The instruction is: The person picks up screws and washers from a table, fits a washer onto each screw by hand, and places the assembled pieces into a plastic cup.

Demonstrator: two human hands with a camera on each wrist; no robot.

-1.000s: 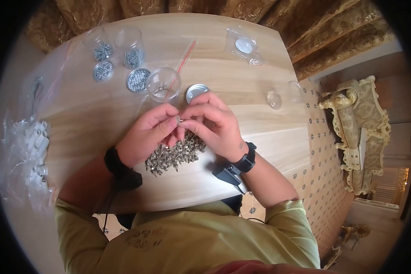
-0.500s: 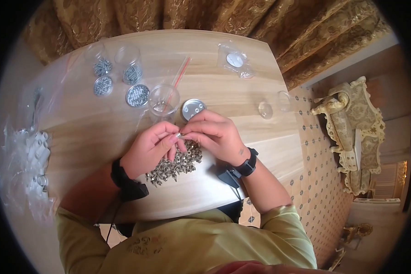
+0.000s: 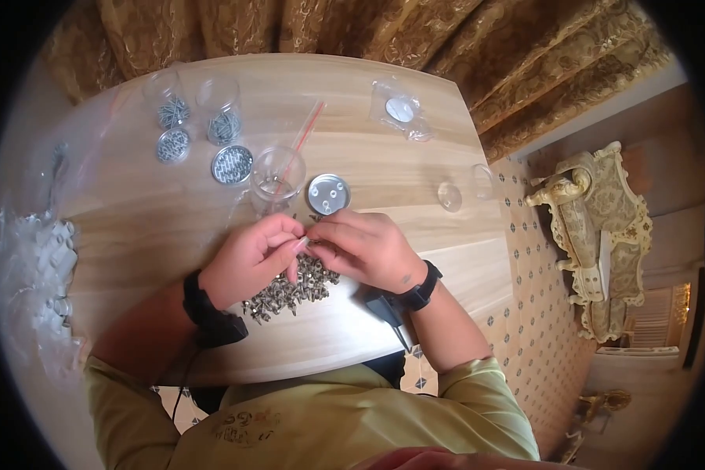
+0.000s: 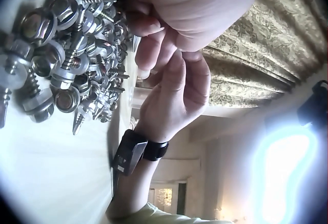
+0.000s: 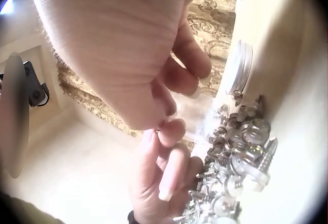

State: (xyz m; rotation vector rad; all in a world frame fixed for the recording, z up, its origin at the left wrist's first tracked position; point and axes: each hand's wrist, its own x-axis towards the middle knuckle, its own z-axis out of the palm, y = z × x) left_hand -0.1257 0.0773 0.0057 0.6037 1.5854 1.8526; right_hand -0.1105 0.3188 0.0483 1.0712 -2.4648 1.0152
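Over the table, my left hand (image 3: 251,257) and right hand (image 3: 372,252) meet fingertip to fingertip. Between thumbs and forefingers they pinch a small screw (image 3: 304,244), mostly covered by the fingers. Just below lies a heap of hex-head screws (image 3: 294,296), many with pale washers, large in the left wrist view. Beyond the hands sits a round metal lid (image 3: 315,205) holding several small clear rings. Left of the lid stands a clear plastic cup (image 3: 278,160) with a few small pieces at its bottom.
Two clear jars of long screws (image 3: 218,95) stand at the back left, beside two screw-filled lids (image 3: 232,165). A plastic bag of white parts (image 3: 43,266) lies on the left edge. A wrapped white disc (image 3: 399,110) and a clear disc (image 3: 449,197) are on the right.
The head view has shifted, so the table sits lower in it. Both hands stay together at the screw; the right fingers now fold further over it, and the lid shows fully.
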